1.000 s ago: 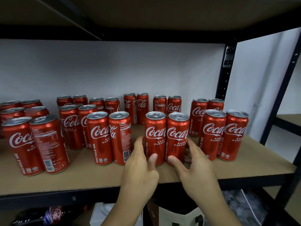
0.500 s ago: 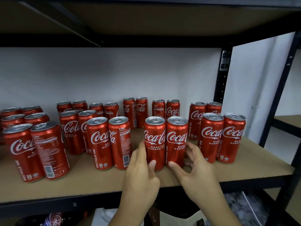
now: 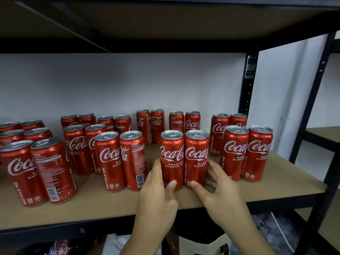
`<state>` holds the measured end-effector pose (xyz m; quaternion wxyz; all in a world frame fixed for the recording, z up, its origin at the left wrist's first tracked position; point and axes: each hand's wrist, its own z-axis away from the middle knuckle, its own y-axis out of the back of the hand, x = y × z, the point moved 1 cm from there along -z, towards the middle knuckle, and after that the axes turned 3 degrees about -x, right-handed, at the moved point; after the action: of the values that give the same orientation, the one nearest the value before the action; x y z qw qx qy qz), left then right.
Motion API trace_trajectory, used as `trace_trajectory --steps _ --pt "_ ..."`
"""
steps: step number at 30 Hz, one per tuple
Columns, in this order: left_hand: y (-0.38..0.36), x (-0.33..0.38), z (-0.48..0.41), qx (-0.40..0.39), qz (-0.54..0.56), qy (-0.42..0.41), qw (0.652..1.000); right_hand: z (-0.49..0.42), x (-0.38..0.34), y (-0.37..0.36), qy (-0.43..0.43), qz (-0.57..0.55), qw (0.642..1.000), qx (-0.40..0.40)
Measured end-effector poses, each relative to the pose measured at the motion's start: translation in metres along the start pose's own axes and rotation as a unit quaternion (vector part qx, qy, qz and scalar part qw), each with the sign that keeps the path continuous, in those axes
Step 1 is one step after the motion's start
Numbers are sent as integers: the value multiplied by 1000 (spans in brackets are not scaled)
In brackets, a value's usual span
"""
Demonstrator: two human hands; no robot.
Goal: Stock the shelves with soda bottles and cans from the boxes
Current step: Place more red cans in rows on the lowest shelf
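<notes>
Through the head camera, my left hand [image 3: 158, 197] sits in the lower middle of the frame, wrapped on the left centre can [image 3: 172, 159] with the thumb across its lower front and the fingers round its left flank. My right hand [image 3: 219, 190] mirrors it on the right centre can [image 3: 196, 159]: thumb tip at the can's base, fingers curled past its right side. How hard they press there I cannot tell.

Both cans stand upright and touch side by side in the middle of the frame, near the front edge of the shelf board [image 3: 276, 181]. A right-hand pair [image 3: 234, 153] stands just beside them, and a left-hand pair [image 3: 120, 161] stands a little apart on the other side. A far-left pair [image 3: 36, 170] leans with the lens at the left edge.

Back-row cans [image 3: 158, 124] line up in twos along the white wall [image 3: 128, 80]. A black upright post [image 3: 248, 85] rises at the right. At the bottom left, under the board, a dim red-labelled bottle [image 3: 61, 247] shows — too dark to make out further.
</notes>
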<state>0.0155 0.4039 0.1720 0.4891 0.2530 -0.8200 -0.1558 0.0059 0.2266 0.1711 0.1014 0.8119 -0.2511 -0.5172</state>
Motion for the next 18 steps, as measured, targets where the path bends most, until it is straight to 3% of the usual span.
trace_trajectory --steps 18 --pt "1 0 -3 -33 -29 1 999 -3 1 -1 7 41 999 4"
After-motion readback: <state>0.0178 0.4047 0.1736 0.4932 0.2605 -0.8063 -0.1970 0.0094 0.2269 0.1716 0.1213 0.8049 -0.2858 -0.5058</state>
